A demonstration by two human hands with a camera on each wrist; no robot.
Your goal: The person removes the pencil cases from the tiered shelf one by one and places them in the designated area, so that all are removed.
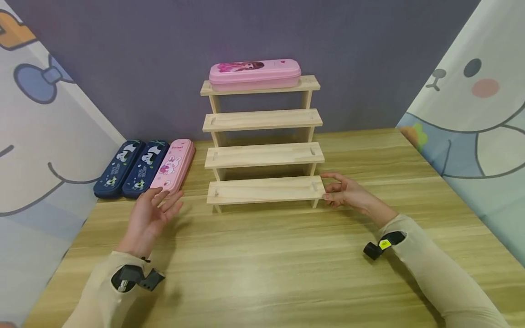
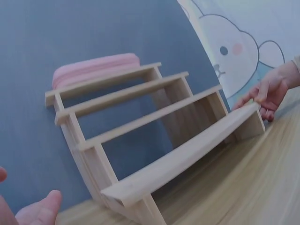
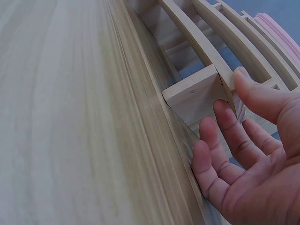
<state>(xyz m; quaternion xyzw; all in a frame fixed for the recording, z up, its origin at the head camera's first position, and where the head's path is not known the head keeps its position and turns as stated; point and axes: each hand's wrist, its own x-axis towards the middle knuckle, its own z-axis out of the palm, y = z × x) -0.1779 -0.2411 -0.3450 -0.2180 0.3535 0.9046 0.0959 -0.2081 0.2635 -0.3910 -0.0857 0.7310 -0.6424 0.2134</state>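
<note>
A stepped wooden rack (image 1: 264, 157) stands on the table with a pink pencil case (image 1: 256, 75) on its top step. My right hand (image 1: 344, 193) grips the right end of the lowest step; in the right wrist view the thumb (image 3: 255, 96) lies against the board's edge, with the fingers curled below it. To the left of the rack, my left hand (image 1: 151, 218) is palm up with relaxed fingers and nothing in it. Just beyond its fingertips lies a pink rabbit pencil case (image 1: 174, 164), beside two dark blue panda pencil cases (image 1: 119, 168) (image 1: 145, 168).
The wood-grain table (image 1: 262, 264) runs up to a grey back wall (image 1: 164, 59). Cartoon-printed panels (image 1: 41, 136) (image 1: 471, 114) close off both sides. The lower three steps of the rack show bare wood.
</note>
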